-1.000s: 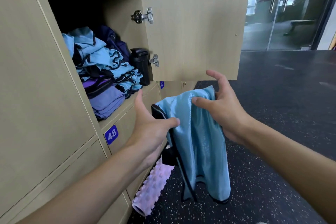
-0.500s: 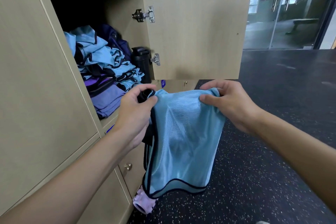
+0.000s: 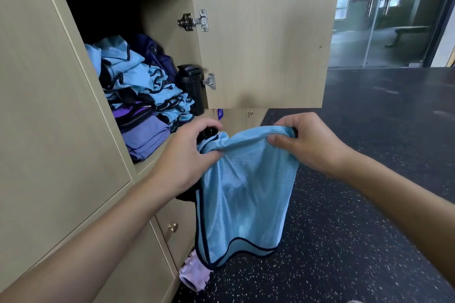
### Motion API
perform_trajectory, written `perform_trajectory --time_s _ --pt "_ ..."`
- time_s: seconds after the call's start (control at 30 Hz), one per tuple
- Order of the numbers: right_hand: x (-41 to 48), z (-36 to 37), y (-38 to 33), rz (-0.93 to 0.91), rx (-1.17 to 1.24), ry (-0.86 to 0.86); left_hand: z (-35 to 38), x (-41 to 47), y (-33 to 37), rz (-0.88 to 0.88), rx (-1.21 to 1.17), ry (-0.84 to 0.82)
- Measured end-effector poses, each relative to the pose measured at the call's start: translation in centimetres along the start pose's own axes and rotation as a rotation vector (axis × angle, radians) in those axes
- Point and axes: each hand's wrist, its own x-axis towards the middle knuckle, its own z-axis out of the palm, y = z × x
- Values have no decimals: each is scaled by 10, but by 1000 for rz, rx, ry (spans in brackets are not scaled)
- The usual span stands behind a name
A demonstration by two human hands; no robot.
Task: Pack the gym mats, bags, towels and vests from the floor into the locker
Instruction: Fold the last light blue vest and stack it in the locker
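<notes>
I hold a light blue vest (image 3: 242,194) with dark trim by its top edge in front of the open locker (image 3: 157,162). My left hand (image 3: 187,157) grips its left corner, bunched with a bit of black trim. My right hand (image 3: 307,142) pinches the right corner. The vest hangs down between them. Inside the locker lie several crumpled blue vests (image 3: 138,76) on folded purple towels (image 3: 145,135), with a dark blue bag (image 3: 155,54) behind and a black bottle (image 3: 190,83) at the right.
The locker door (image 3: 266,37) stands open to the right, above my hands. A pink knobbly roller (image 3: 194,275) lies on the dark speckled floor (image 3: 344,241) against the lower lockers. Glass doors (image 3: 384,12) are at the far right.
I have raised the vest and spread its top edge between both hands; it first hung in a narrow bunch. My hands have moved slightly apart and nearer the locker opening.
</notes>
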Motion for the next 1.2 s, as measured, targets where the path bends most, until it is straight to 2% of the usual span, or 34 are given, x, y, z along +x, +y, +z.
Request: perform_trajectory --time_s 0.13,0.37,0.53,0.67,0.9,1.0,1.07,1.2 --pt "3 1 8 -52 -167 3 -5 -1 -2 -5 160 13" --pt "2 3 9 -65 -150 6 0 4 -7 -8 209 52" --pt "1 4 12 -43 -130 48 4 4 -12 69 242 7" --pt "2 6 15 -40 -153 105 9 5 -6 -113 36 3" --pt "2 22 5 36 -89 169 26 6 8 -287 -94 73" --pt "-1 30 -6 47 35 102 29 5 13 -315 -124 92" --pt "-5 36 -13 22 175 -7 28 5 16 -342 -171 89" --pt "-15 38 -23 -35 272 -285 21 8 22 -463 -466 -12"
